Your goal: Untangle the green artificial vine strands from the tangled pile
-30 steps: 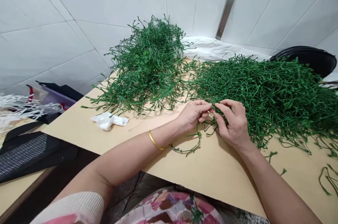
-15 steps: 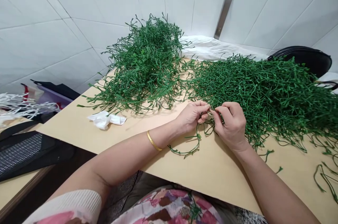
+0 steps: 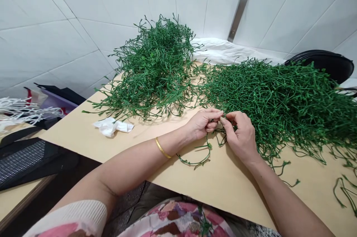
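My left hand (image 3: 205,122) is closed in a pinch on a thin green artificial stem (image 3: 208,153), whose loose end curls down over the tabletop. Its fingertips meet those of my right hand (image 3: 240,133), also pinched at the same stem. The exact spot where the fingers grip is mostly hidden. Just behind and to the right of both hands lies a big heap of green plastic stems (image 3: 267,92). Another tangled pile of stems (image 3: 156,66) sits farther back on the left.
The pale wooden table (image 3: 173,188) stands against a white tiled wall. A crumpled white tissue (image 3: 111,127) lies at left. White plastic sheeting (image 3: 223,51) and a black round-edged object (image 3: 326,64) are at the back. Loose stems (image 3: 344,192) lie at right. White strands (image 3: 25,112) are far left.
My right hand has shifted slightly left, and its fingers have drawn closer to my left fingertips. The hanging stem has barely moved.
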A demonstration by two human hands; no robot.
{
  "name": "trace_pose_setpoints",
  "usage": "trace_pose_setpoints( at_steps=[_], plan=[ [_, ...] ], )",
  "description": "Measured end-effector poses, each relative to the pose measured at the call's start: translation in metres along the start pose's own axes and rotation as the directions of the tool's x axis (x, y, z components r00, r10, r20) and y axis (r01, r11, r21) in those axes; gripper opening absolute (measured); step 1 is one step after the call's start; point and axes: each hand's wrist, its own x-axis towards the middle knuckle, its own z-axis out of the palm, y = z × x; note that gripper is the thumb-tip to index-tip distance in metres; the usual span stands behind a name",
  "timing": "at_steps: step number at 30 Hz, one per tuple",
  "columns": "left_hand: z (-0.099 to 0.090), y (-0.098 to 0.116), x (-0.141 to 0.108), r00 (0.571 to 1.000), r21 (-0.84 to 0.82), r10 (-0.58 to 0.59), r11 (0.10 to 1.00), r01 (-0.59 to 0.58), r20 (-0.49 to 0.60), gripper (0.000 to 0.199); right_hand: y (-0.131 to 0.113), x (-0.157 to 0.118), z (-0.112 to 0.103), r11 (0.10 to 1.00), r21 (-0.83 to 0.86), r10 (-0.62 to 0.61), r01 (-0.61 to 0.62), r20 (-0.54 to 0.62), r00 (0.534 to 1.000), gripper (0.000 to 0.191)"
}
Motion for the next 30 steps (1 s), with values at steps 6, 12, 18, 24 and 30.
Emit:
trace_pose_setpoints(
  at_steps=[6, 12, 18, 24, 30],
  plan=[
    [0.003, 0.004, -0.003, 0.995, -0.119, -0.033, 0.992, 0.045, 0.095, 0.008, -0.006, 0.001, -0.004, 0.993, -0.115, -0.023, 0.020, -0.024, 0.999, 0.016],
    [0.005, 0.006, -0.005, 0.991, -0.117, -0.075, 0.989, 0.088, 0.113, 0.008, -0.009, 0.000, -0.004, 0.992, -0.115, -0.054, 0.053, -0.006, 0.998, 0.020],
    [0.008, 0.005, -0.003, 0.984, -0.175, -0.179, 0.968, 0.179, 0.017, 0.022, -0.006, 0.002, -0.004, 0.996, -0.055, -0.065, 0.069, 0.066, 0.996, 0.017],
    [-0.003, 0.021, 0.001, 0.995, -0.319, -0.098, 0.943, 0.097, 0.012, 0.026, -0.001, 0.004, -0.009, 0.996, 0.081, -0.052, 0.045, 0.092, 0.994, 0.023],
    [-0.005, 0.017, 0.002, 0.996, -0.206, -0.080, 0.975, 0.086, 0.038, 0.014, 0.007, 0.006, -0.015, 0.986, -0.122, -0.128, 0.109, -0.162, 0.979, 0.021]
  ],
)
